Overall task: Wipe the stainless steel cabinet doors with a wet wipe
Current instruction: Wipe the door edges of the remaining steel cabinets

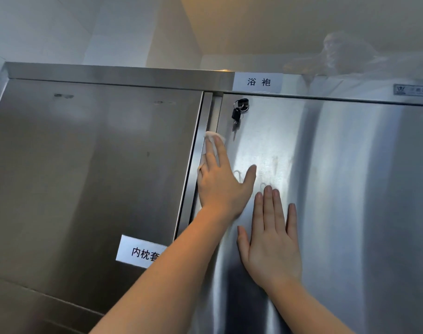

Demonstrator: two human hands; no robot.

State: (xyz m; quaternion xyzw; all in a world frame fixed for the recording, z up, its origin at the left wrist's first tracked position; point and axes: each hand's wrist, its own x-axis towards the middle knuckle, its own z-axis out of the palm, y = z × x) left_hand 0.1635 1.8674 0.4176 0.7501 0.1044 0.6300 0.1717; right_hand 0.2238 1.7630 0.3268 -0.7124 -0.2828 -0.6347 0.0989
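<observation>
The wet wipe [211, 138] is a small white pad pressed against the left edge of the right cabinet door [350, 189], just beside the vertical seam where that door meets the left cabinet door [85, 177]. Only its upper part and a strip along the seam show; the rest lies under the fingers.

The left hand [221, 184] presses the wipe flat to the steel with fingers extended and thumb spread to the right; its grip is apart, pinning the wipe, not curled round it. The right hand [272, 242] rests flat on the same door, lower and to the right, fingers straight and close together, grip apart, holding nothing. It appears to brace the door.

A bunch of keys [238, 112] hangs from the lock near the top left corner of the right door, just above the wipe. A white label [258, 81] sits on the frame above that door; a second label [140, 251] sits on the left door, partly hidden by the left forearm.

Progress, as a judgement: wiping is under way along the seam edge. Faint smudges show on the right door near the hands, and dark marks remain near the top of the left door, so most of both surfaces seems yet to be cleaned
</observation>
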